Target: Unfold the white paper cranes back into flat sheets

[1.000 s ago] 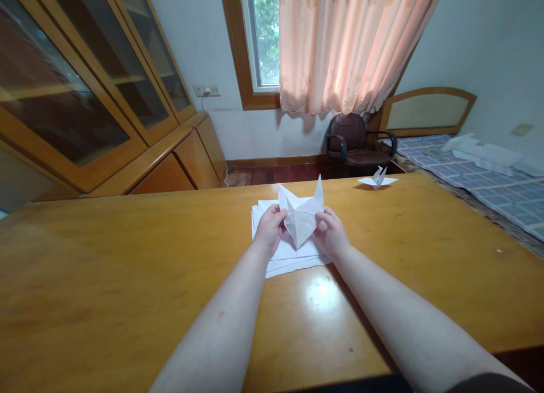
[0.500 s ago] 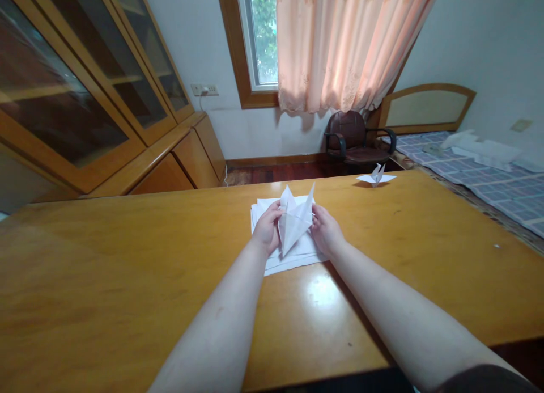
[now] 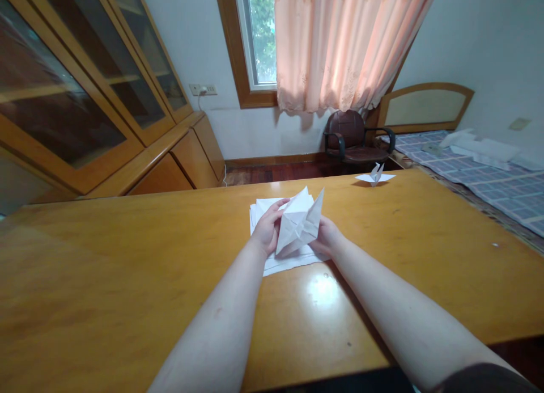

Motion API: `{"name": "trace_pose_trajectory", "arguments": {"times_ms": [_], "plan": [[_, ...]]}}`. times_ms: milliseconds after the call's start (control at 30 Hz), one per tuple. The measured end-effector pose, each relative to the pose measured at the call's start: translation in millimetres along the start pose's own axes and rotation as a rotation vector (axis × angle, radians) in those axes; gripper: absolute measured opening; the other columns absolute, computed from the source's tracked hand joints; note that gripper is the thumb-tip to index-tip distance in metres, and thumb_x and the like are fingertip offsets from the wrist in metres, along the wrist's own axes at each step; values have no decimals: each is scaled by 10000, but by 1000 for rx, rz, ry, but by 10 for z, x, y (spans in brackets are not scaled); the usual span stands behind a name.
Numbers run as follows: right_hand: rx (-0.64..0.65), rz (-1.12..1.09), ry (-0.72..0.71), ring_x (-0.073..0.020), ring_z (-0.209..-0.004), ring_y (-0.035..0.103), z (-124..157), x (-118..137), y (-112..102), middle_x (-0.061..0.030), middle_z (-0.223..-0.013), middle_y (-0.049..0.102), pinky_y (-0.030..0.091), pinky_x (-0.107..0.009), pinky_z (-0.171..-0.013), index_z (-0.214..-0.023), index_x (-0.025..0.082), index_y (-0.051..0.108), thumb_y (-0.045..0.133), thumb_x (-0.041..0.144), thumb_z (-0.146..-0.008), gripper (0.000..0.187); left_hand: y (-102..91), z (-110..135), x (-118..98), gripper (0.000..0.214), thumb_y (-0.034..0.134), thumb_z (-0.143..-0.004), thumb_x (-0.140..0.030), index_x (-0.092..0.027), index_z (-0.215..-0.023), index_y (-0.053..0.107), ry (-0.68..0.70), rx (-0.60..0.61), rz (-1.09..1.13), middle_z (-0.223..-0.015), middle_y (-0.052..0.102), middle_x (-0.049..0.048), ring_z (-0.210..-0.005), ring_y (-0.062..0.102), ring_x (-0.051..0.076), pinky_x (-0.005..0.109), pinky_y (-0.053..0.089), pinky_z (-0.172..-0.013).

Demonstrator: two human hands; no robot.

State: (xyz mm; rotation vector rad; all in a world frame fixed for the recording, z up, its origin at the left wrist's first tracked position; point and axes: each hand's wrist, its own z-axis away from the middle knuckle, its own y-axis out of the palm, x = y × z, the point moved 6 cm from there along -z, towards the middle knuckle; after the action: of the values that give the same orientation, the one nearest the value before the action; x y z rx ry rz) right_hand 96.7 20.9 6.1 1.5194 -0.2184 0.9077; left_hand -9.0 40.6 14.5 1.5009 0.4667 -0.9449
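Between my two hands is a piece of folded white origami paper [image 3: 297, 225], its pointed flaps spread and creases showing. My left hand [image 3: 267, 228] grips its left side, thumb in front. At its right side my right hand [image 3: 327, 237] is closed on the paper, with most of the fingers hidden behind it. Beneath them, a stack of white paper sheets [image 3: 293, 261] lies on the wooden table [image 3: 170, 268]. A finished white paper crane [image 3: 375, 176] stands near the far edge of the table, its wings out to both sides.
A small white scrap [image 3: 495, 245] lies toward the table's right side. Beyond the far edge are a brown office chair [image 3: 347, 135] and a bed [image 3: 471, 160] with a checked cover. A glass-door cabinet [image 3: 97, 75] stands at the left.
The folded paper has opened out wider and turned, so its creased inner faces now show. My right hand has shifted slightly lower behind it; my left hand stays almost in place.
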Motion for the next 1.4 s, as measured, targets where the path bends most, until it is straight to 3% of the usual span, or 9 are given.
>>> {"name": "trace_pose_trajectory", "arguments": {"times_ms": [267,367,533,633,700,833,1033,1200,1400], "plan": [[-36,-123,76,-199,-889,668,6,-19,-114,-87,-933,719,474,-364,-929,-1037,105,604,495,260,-855,263,-165,-105,87,469,644,-715,-248,-215,-1164,510,28,-94,-39,-763,635,-10,-613,602,129,254,481,-603],[-96,-181,46,-204,-949,657,-23,11,-138,-100,-977,713,464,-364,-952,-1074,97,593,454,299,-889,306,-196,-116,85,403,592,-778,-357,-210,-1146,522,81,-122,-136,-858,635,21,-719,616,150,275,487,-657],[-173,-195,-66,-193,-955,656,-52,92,-155,-75,-954,721,443,-367,-986,-1077,119,601,397,288,-917,310,-148,41,-202,391,579,-795,-350,-211,-1157,531,447,-228,-670,-1218,539,84,-1109,515,209,366,403,-954],[-180,-186,-95,-201,-974,647,-47,110,-133,-78,-953,719,444,-363,-983,-1044,125,615,407,298,-910,302,6,189,-344,484,636,-742,-281,-233,-1207,508,676,-185,-922,-1281,495,89,-1144,485,226,417,351,-1015],[-157,-186,-100,-210,-986,640,-41,121,-106,-75,-947,718,448,-374,-975,-1023,140,621,419,313,-900,292,82,241,-374,378,641,-728,-243,-243,-1103,591,733,-153,-988,-1244,523,76,-1158,474,238,422,315,-1046],[-137,-159,-131,-232,-979,634,-30,154,-115,-57,-933,715,462,-416,-946,-998,175,625,473,320,-859,252,87,209,-344,198,644,-709,-205,-261,-895,681,639,-158,-921,-1077,601,67,-1116,484,263,419,284,-1063],[-156,-108,-77,-241,-927,640,-44,100,-188,-61,-879,713,473,-405,-910,-956,162,634,521,344,-824,252,36,125,-253,340,674,-603,-110,-257,-910,678,520,-123,-905,-1044,620,62,-1093,474,294,429,270,-1060],[-126,-129,-56,-231,-879,647,-36,86,-143,-63,-892,713,482,-394,-885,-992,144,631,504,317,-829,270,-14,77,-228,235,620,-659,-104,-238,-842,681,533,-144,-931,-926,627,53,-955,534,242,379,377,-949],[-164,-129,-69,-210,-822,650,-31,93,-201,-45,-862,716,494,-374,-849,-956,159,638,525,283,-817,218,-117,-2,-143,237,580,-700,-126,-213,-896,680,425,-185,-849,-945,633,52,-859,561,198,328,431,-818]]}}
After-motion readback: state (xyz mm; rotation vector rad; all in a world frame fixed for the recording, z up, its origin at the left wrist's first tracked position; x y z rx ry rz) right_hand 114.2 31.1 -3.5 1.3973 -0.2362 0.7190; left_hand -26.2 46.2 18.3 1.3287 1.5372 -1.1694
